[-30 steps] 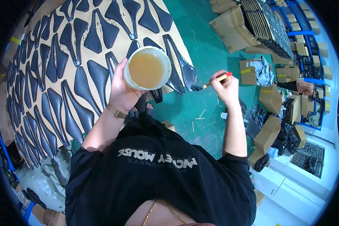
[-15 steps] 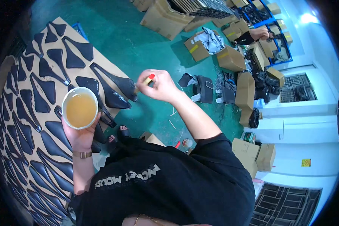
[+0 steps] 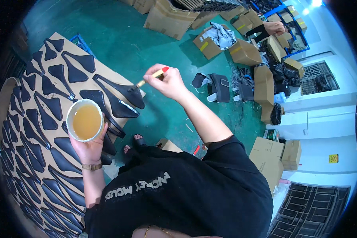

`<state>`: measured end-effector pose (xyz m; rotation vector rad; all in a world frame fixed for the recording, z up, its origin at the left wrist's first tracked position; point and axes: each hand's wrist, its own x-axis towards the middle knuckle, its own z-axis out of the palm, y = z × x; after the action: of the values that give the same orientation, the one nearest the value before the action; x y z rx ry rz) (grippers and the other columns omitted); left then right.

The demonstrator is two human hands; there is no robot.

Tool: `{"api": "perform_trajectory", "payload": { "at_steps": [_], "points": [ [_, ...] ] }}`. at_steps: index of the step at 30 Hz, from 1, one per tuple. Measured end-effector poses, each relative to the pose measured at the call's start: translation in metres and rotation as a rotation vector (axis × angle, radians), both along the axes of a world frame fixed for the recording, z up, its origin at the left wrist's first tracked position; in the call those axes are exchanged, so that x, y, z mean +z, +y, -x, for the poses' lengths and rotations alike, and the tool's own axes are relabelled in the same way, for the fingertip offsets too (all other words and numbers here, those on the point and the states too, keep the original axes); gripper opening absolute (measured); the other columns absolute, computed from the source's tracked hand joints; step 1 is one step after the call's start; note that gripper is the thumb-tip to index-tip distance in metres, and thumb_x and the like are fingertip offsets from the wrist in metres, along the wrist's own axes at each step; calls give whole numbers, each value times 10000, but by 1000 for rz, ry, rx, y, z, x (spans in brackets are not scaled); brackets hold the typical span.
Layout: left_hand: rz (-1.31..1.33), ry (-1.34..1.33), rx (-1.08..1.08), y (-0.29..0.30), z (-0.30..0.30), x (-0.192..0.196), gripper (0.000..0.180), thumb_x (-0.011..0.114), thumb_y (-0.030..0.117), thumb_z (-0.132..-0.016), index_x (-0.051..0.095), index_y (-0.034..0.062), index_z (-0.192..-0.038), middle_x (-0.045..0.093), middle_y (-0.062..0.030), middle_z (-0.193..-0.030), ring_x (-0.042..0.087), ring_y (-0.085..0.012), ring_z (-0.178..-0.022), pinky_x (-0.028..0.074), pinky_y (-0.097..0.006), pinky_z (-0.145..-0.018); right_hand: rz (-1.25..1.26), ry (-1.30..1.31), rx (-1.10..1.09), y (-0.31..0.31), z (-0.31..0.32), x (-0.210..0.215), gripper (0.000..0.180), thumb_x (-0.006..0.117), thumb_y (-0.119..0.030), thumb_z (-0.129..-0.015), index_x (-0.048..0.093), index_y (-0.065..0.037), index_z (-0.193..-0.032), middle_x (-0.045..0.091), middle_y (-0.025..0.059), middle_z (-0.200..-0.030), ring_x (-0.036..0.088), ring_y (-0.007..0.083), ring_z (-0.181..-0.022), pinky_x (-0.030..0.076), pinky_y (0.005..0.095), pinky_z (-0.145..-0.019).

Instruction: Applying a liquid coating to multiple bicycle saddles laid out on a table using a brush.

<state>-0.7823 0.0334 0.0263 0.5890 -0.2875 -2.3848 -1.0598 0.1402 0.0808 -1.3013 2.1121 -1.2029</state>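
Note:
My left hand (image 3: 89, 150) is wrapped round a pale round tub of yellowish-brown liquid (image 3: 87, 123), held above the cardboard-covered table. In my right hand (image 3: 166, 82) is a small brush (image 3: 154, 75) with a yellow, red-ended handle, gripped between the fingers. Its tip meets, or nearly meets, the right end of a black curved panel (image 3: 127, 92) near the table's right edge. Just below it, another black panel (image 3: 121, 109) has a whitish wet-looking edge. Many similar black panels (image 3: 57, 105) lie in rows across the cardboard (image 3: 103, 73); the tub and my hand hide some.
Cardboard boxes (image 3: 168, 18) stand along the far side of the green floor (image 3: 107, 35). A dark bag-like piece (image 3: 220, 87) lies on the floor to the right. Beyond, another person (image 3: 269, 29) is among boxes and a blue rack. More cartons (image 3: 261, 158) stand by the right wall.
The brush has tilted so that more of its handle shows, its tip now at the panel's end. The whole view has shifted slightly; the tub stays in my left hand.

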Motion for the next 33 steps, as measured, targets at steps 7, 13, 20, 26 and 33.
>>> {"api": "perform_trajectory", "payload": {
  "at_steps": [7,13,20,26,33],
  "points": [
    [12,28,27,3,-8,-17,604,333,537,-921,411,116,-1348,464,-144,-1342,442,-414,-1221,459,-518,-915,-115,91,189,25,23,-20,62,631,-91,-768,626,-31,-784,645,44,-735,603,104,-681,491,265,-627],
    [-47,-54,62,9,-3,-4,620,268,558,-925,415,118,-1336,492,-135,-1310,494,-364,-1181,467,-498,-905,39,25,48,-13,18,-27,155,657,-149,-861,643,-1,-903,637,30,-774,586,90,-683,466,217,-611],
    [-20,-18,87,9,-10,-5,618,277,558,-923,420,112,-1328,503,-143,-1294,521,-356,-1153,482,-493,-888,-59,15,101,5,42,-44,177,685,-207,-802,658,-34,-831,653,52,-686,619,119,-639,482,275,-577],
    [16,-8,90,7,-12,-8,626,284,556,-922,411,101,-1334,498,-155,-1297,517,-361,-1158,492,-482,-879,13,-78,19,-3,35,-56,166,682,-164,-818,642,-3,-832,640,34,-687,598,87,-623,474,232,-550],
    [-28,27,165,9,-21,-8,637,306,556,-918,391,92,-1347,475,-182,-1313,490,-407,-1175,496,-510,-870,131,-233,42,-30,20,-27,152,677,-156,-822,639,-9,-820,617,26,-680,578,84,-600,460,235,-538]
  ]
}}
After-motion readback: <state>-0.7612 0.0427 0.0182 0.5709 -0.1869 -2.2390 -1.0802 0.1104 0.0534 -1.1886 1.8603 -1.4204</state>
